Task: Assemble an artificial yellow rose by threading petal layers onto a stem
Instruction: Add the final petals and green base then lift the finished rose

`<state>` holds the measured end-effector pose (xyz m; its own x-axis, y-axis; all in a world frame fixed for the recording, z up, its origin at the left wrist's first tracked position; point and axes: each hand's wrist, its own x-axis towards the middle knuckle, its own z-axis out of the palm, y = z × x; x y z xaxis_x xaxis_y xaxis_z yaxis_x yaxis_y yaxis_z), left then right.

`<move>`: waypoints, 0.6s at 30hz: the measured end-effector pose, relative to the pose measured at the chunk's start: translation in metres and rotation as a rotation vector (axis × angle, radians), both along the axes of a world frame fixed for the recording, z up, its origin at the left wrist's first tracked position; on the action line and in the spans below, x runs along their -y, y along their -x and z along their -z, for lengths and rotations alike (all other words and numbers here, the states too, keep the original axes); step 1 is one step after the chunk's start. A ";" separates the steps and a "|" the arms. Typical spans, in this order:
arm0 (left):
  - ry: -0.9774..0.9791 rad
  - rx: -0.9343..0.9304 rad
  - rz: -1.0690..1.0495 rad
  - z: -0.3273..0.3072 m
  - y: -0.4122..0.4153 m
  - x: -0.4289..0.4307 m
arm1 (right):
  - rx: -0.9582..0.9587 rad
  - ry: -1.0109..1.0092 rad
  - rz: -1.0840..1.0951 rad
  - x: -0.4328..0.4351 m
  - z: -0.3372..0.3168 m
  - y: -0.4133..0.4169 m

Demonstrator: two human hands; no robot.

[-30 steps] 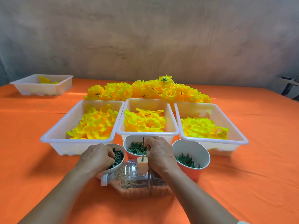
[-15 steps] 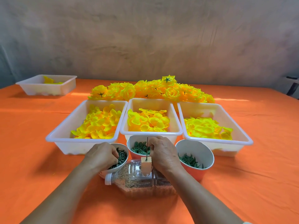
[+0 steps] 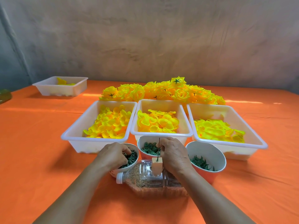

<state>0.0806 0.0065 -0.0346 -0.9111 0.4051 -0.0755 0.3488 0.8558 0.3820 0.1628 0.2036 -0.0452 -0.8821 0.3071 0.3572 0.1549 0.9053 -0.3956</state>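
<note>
Directly behind the grain-filled bottle [image 3: 145,179] sit three white trays [image 3: 161,135] of yellow petal layers [image 3: 157,122]. Left hand [image 3: 111,156] curls into a cup [image 3: 135,148] beside the bottle, grip unclear; right hand [image 3: 174,156] pinches the upright stem [image 3: 159,140] atop it.

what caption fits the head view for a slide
Left hand pinches green stems in a cup; right hand pinches the upright needle.

Grey-brown wall [image 3: 145,38] seen behind an orange tablecloth [image 3: 40,151]
The wall is streaked and blotched with darker patches. Thin strips of sunlight [image 3: 242,101] are cast across the far part of the tablecloth, which is lightly creased.
</note>
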 end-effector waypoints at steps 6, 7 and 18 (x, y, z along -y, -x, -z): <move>-0.066 -0.039 -0.035 0.004 0.000 -0.002 | 0.001 0.004 0.006 -0.001 0.000 0.000; -0.079 -0.043 -0.041 0.005 -0.001 -0.002 | 0.002 0.002 0.006 -0.001 0.000 0.000; -0.226 0.045 -0.095 -0.004 -0.004 0.003 | 0.002 0.014 0.010 0.000 -0.001 0.000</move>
<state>0.0848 0.0036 -0.0307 -0.9437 0.3289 -0.0344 0.2491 0.7752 0.5805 0.1630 0.2033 -0.0444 -0.8797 0.3211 0.3507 0.1651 0.8979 -0.4080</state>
